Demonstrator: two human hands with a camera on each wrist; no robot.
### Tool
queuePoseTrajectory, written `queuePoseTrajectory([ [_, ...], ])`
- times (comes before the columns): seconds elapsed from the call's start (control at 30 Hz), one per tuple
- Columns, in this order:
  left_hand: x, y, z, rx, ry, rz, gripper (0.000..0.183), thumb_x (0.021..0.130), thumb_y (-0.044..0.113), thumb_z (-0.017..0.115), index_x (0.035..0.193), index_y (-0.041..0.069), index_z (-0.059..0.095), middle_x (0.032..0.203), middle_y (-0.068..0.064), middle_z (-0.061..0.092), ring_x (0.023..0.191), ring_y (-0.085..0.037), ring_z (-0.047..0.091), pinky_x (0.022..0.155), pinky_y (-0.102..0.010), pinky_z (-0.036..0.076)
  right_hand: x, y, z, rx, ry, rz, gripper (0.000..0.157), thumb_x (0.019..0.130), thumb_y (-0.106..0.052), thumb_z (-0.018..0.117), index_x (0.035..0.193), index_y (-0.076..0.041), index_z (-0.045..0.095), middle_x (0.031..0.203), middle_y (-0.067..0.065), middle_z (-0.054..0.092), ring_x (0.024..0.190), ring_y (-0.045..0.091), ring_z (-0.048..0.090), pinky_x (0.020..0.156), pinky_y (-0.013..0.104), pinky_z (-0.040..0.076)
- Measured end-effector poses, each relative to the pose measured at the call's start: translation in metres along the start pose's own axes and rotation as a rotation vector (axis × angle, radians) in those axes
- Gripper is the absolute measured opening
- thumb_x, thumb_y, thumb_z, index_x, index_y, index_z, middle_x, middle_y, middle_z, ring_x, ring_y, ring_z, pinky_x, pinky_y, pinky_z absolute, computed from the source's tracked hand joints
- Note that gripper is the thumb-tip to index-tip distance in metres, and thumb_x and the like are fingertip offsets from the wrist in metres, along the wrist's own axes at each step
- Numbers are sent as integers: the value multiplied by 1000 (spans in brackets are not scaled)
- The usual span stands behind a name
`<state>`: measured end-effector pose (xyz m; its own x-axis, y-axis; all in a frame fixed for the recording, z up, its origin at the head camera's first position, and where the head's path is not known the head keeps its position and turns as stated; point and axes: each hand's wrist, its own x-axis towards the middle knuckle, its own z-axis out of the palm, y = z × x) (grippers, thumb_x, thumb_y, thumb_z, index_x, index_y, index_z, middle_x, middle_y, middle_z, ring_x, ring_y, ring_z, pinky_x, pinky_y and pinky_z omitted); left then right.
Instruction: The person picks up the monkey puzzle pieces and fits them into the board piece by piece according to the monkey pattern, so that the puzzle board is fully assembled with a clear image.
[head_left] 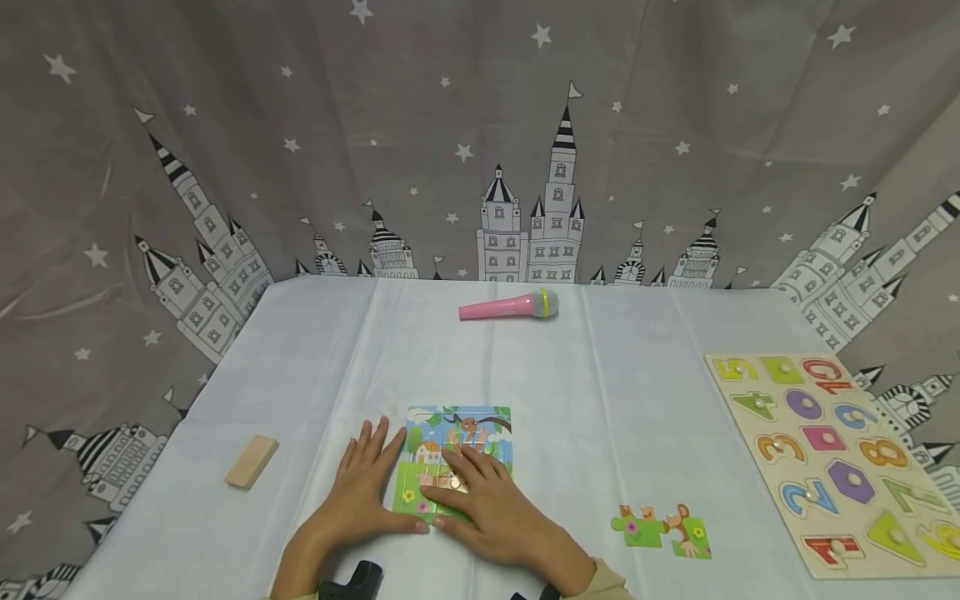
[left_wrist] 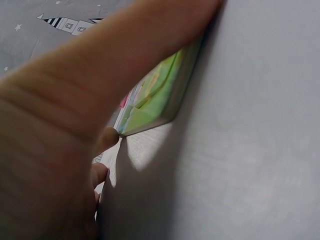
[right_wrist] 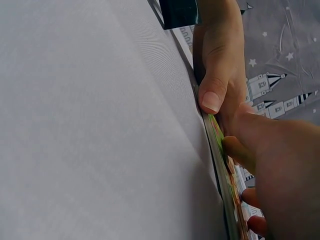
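A square jigsaw puzzle (head_left: 416, 483) with a house, trees and flowers lies on the white table, and its lower right is hidden under my right hand. My left hand (head_left: 363, 500) rests along the puzzle's left side, fingers spread, its thumb by the near edge. My right hand (head_left: 498, 512) lies over the puzzle, fingertips touching its surface and thumb low beside the left thumb. In the left wrist view the puzzle's corner (left_wrist: 150, 110) shows its thickness beneath the hand. The right wrist view catches the puzzle's edge (right_wrist: 216, 137) below both hands.
Two joined puzzle pieces (head_left: 641, 532) lie to the right. A wooden number board (head_left: 813, 492) with knobbed shapes sits at the far right. A pink toy microphone (head_left: 498, 308) lies at the back, and a wooden block (head_left: 252, 461) at the left. A grey castle-print curtain (head_left: 420, 108) hangs behind.
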<state>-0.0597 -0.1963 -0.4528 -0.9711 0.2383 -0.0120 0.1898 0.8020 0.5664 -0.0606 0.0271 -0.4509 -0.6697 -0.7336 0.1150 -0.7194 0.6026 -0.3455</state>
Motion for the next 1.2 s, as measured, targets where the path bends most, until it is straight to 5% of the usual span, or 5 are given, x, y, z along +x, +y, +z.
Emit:
queuePoseTrajectory([
  [0.47,-1,-1,1,-9,0,0,120,48,64,76,143,8,27,152,-21,9,140,-41,-2,112,-54,-1,4,-4,-3,-67,96,-67,44,96,-41,36,134,-23,44,145,0,36,136,24,31,106,45,33],
  [0.77,-1,-2,1,-8,1,0,122,49,68,73,144,9,24,152,-20,6,140,-40,-4,113,-51,-5,6,-9,-2,-87,4,-126,47,99,-39,27,137,-16,41,146,-6,35,138,20,27,110,46,27],
  [1.2,-1,-1,0,4,1,8,121,49,68,73,144,10,25,152,-20,7,140,-41,-4,113,-53,-2,9,-8,-5,-59,-26,-145,48,98,-41,27,137,-16,41,146,-5,35,138,20,26,112,47,23],
])
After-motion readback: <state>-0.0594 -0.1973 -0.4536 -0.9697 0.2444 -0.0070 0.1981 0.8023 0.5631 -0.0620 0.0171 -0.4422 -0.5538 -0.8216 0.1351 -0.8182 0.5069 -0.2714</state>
